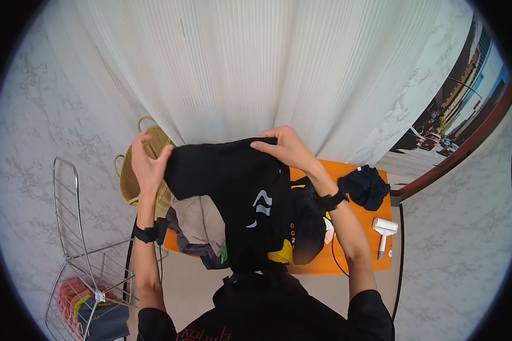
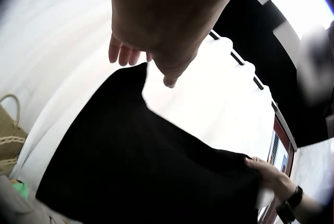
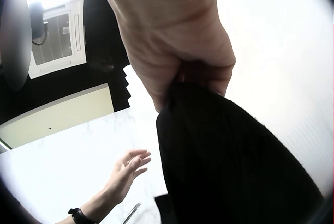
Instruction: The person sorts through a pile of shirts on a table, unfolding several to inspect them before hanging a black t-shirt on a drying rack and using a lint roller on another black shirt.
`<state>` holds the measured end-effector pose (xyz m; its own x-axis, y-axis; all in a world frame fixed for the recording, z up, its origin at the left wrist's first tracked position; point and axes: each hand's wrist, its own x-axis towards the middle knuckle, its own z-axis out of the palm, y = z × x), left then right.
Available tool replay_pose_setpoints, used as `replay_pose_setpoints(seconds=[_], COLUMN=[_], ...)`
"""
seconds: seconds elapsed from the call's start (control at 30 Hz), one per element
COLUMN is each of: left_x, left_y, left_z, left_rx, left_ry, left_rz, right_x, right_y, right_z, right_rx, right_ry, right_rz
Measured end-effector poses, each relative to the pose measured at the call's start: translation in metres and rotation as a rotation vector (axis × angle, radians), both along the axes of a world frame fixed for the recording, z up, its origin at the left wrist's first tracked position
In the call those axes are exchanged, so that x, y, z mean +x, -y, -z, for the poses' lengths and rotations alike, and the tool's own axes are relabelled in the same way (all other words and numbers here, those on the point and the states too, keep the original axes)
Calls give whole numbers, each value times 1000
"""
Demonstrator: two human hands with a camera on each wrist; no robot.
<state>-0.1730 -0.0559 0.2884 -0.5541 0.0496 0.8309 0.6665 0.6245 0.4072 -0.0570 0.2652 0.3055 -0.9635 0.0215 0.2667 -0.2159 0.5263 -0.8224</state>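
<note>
A black garment with a pale wavy logo (image 1: 260, 209) hangs in front of me, over the clothes on the table. My right hand (image 1: 290, 149) pinches its upper edge between thumb and fingers. At the garment's upper left corner is my left hand (image 1: 148, 169), its thumb and fingers apart. The left wrist view shows the black cloth (image 2: 141, 161) rising to a corner right at the left fingers (image 2: 124, 54). Seen from the right wrist, the cloth (image 3: 219, 156) drops from the right hand's grip, and the left hand (image 3: 122, 179) appears with loosely spread fingers.
Crumpled clothes (image 1: 199, 224) lie on the orange table (image 1: 358, 262). To the right are a dark navy cloth (image 1: 364, 187) and a lint roller (image 1: 384, 230). A woven basket (image 1: 129, 182) stands left, near a metal drying rack (image 1: 77, 199) with hangers (image 1: 71, 301). White curtains (image 1: 227, 68) hang behind.
</note>
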Motion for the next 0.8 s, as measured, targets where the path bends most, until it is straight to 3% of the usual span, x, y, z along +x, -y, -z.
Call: replay_pose_setpoints(seconds=[0.07,0.13,0.17,0.2,0.23,0.27,0.3,0.37,0.47,0.53,0.63,0.73,0.8], left_x=[45,65,66,63,59,55,50,58,62,68,72,76,75], left_y=[-33,-64,-70,-76,-78,-77,-77,-78,-71,-68,-58,-47,-33], left_z=[-32,-35,-32,-26,-20,-17,-13,-22,-37,-53,-75,-94,-103], left_rx=[-184,-298,-291,-237,-176,-174,-161,-65,-87,-86,-167,-176,-153], left_ry=[129,152,152,436,720,717,734,734,736,692,466,396,391], left_rz=[221,439,425,629,832,825,853,909,808,768,626,530,473], right_x=[-11,-11,-12,-13,-15,-14,-9,8,32,50,65,73,80], right_y=[19,41,49,53,56,59,59,59,72,75,75,66,58], right_z=[-3,-19,-25,-22,-14,-6,3,27,91,133,186,215,215], right_rx=[5,65,121,126,-25,-178,-178,-486,-430,-190,-142,-136,-233], right_ry=[-6,7,13,10,-14,-35,-37,-20,-157,-7,-46,157,66], right_rz=[-128,-173,-210,-223,-219,-212,-217,-134,-105,54,183,207,250])
